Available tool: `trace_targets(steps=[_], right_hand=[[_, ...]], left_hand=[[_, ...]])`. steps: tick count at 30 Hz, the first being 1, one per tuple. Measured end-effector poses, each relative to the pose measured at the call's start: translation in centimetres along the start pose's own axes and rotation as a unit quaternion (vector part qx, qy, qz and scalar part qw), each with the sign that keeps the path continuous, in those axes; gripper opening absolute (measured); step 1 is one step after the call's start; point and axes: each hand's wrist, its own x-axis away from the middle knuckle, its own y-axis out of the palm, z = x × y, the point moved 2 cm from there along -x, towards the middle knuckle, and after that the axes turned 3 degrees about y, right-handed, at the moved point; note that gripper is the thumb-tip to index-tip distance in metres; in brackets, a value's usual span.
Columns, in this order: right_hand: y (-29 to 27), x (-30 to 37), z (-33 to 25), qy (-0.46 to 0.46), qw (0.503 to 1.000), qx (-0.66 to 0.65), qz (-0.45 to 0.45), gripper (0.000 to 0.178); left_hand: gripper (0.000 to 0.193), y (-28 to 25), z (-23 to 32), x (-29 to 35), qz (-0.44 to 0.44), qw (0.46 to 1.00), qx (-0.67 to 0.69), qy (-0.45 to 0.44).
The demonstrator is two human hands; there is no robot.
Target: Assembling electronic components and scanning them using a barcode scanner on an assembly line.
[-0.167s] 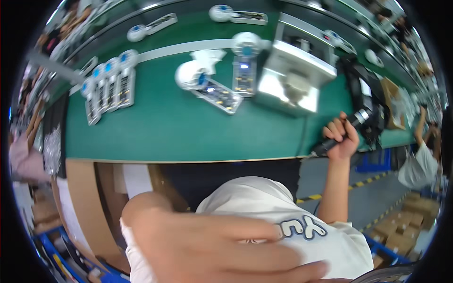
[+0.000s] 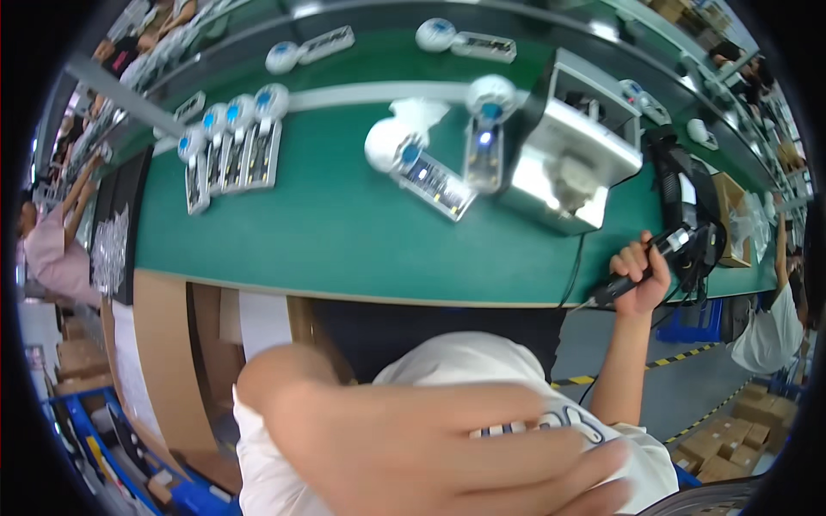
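Right hand (image 2: 638,273): gripping a black handheld tool (image 2: 644,262), fingers wrapped closed around its barrel, at the near edge of the green work table (image 2: 327,232); cable trailing down from the tool's lower end. Just beyond and beside that hand, sitting on the table: a black device (image 2: 684,202) with cables. Further beyond, towards the left hand's side: a grey metal box fixture (image 2: 568,155), open at the front.

Left hand (image 2: 456,451): lying close under the camera, blurred, fingers stretched out flat across a white shirt (image 2: 465,361); holding nothing visible.

Well beyond the left hand, resting on the table: two white round-headed units with circuit boards (image 2: 430,172), one showing a small lit point. Further out, away from the right hand: a row of four similar units (image 2: 231,142), lying side by side. At the far table edge: more of the same kind (image 2: 305,47).
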Motion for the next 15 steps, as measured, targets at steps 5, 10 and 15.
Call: trace_targets(steps=[5,10,15], right_hand=[[0.6,-1.2,-1.3,-0.005,0.999,0.028,-0.022,0.022],[0.4,-0.7,-2.6,-0.011,1.000,0.023,0.000,0.020],[0.3,-0.5,-2.1,-0.004,1.000,0.001,0.027,0.016]], left_hand=[[0.030,-6.6,-4.3,6.2,0.050,0.937,-0.344,0.039],[0.053,-19.4,-21.1,12.1,0.065,0.763,-0.594,-0.246],[0.062,-25.3,-28.0,16.6,-0.103,0.671,-0.593,-0.433]])
